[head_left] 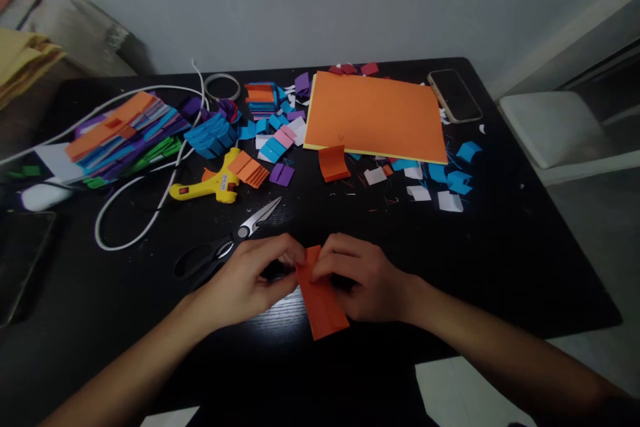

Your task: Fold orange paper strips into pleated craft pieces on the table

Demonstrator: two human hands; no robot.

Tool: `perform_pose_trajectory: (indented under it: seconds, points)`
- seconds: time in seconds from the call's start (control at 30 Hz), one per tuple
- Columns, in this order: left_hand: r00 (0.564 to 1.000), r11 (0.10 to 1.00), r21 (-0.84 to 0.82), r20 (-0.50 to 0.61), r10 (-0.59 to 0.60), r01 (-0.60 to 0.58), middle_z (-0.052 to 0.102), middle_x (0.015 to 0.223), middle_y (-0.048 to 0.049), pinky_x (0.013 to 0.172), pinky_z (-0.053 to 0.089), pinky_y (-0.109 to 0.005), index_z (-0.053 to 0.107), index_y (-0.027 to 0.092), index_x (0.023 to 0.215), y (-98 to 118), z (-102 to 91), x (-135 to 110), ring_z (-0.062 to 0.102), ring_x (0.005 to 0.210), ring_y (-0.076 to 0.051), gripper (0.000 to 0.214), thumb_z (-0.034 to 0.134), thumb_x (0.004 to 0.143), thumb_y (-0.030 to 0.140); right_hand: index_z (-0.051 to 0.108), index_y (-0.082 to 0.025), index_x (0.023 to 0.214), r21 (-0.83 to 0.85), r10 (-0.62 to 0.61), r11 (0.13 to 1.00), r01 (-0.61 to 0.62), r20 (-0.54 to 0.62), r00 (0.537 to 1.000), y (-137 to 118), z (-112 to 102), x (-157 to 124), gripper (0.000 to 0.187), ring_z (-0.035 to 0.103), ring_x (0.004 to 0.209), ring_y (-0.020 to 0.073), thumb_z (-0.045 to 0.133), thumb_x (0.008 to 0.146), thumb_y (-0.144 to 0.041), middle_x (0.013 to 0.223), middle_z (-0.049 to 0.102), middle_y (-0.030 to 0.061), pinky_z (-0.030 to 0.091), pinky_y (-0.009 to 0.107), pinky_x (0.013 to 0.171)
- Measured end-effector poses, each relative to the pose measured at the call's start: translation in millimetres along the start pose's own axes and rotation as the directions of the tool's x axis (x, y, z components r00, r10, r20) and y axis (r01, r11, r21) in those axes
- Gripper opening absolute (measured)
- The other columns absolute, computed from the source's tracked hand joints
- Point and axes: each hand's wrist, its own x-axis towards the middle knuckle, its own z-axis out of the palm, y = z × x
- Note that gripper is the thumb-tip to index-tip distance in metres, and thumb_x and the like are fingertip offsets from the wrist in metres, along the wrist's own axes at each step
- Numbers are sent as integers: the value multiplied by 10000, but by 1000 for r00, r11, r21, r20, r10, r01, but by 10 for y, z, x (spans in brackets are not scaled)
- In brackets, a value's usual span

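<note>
Between my two hands is an orange strip of paper (324,310), held above the front of the black table. My left hand (255,277) pinches its upper left edge between thumb and fingers. My right hand (363,273) grips the same strip from the right, with the fingertips pressed on its face. Part of the strip's upper end is covered by my fingers. Just beyond my left hand lie scissors (243,231) with dark handles, the blades pointing away to the right. A yellow glue gun (213,187) rests farther back, against a stack of folded orange paper pieces (249,169).
Orange sheets (375,113) lie at the back, with a phone (455,95) to their right. Small blue, white and purple paper scraps (281,174) surround them. Bundled coloured strips (130,130) and a looping white cable (103,230) occupy the left. A dark tablet-like object (23,260) sits at the left edge.
</note>
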Motion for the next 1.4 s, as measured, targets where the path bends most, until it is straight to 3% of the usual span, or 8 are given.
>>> perform_pose_trajectory:
  seconds: [0.47,0.6,0.73,0.87,1.03,1.17,1.3,1.4]
  points:
    - [993,991,-128,104,52,-38,721,1070,-78,855,570,-315,688,184,1075,91,-86,31,704,972,-192,184,580,938,128,507,-256,847,-90,-85,992,85,9,996,-30,-30,41,189,490,612,138,608,898,-103,713,550,-27,440,276,595]
    - [999,987,-157,51,-16,24,736,1071,-86,858,567,-311,747,190,950,85,-75,43,713,965,-184,248,512,1031,185,534,-258,899,-123,-121,985,122,19,993,-32,-24,5,194,522,639,153,597,896,-74,752,594,-10,464,292,608]
    - [995,970,-221,20,-99,101,739,918,-63,758,559,-285,717,178,836,80,-33,55,695,818,-160,200,601,998,204,553,-255,917,-128,-153,979,156,31,988,-42,-10,-20,191,561,671,165,596,896,-70,789,628,4,497,305,636]
    - [981,935,-299,39,-190,193,729,958,-49,746,550,-260,679,177,887,98,-24,49,687,843,-153,49,658,898,134,564,-238,941,-142,-180,973,181,18,984,-55,-3,-19,202,582,703,169,596,890,-45,817,650,27,520,301,650]
    - [971,909,-341,68,-230,239,718,921,-14,743,541,-247,669,188,1004,116,9,41,677,834,-141,180,639,856,91,574,-249,963,-143,-170,975,171,21,985,-54,21,-21,183,611,727,167,581,911,-73,850,660,26,546,300,672]
    - [964,905,-331,74,-256,266,734,867,-2,719,545,-240,693,186,947,117,26,59,683,799,-136,126,661,854,108,589,-251,992,-125,-175,977,174,5,985,-62,50,-30,199,631,748,164,588,907,-71,875,673,22,566,296,693]
    - [956,904,-316,45,-290,289,764,848,-6,713,567,-234,714,181,937,106,3,72,713,776,-134,62,692,881,165,626,-246,1095,-37,-84,996,82,-56,995,-117,29,-10,312,672,854,175,597,864,-38,971,680,50,591,293,734]
    - [958,919,-279,11,-287,278,788,864,-6,720,582,-223,727,185,954,98,-17,71,739,787,-134,86,680,889,155,657,-224,1112,101,143,986,-132,-113,983,-152,-11,29,323,682,934,197,602,839,-62,1048,661,80,603,334,797]
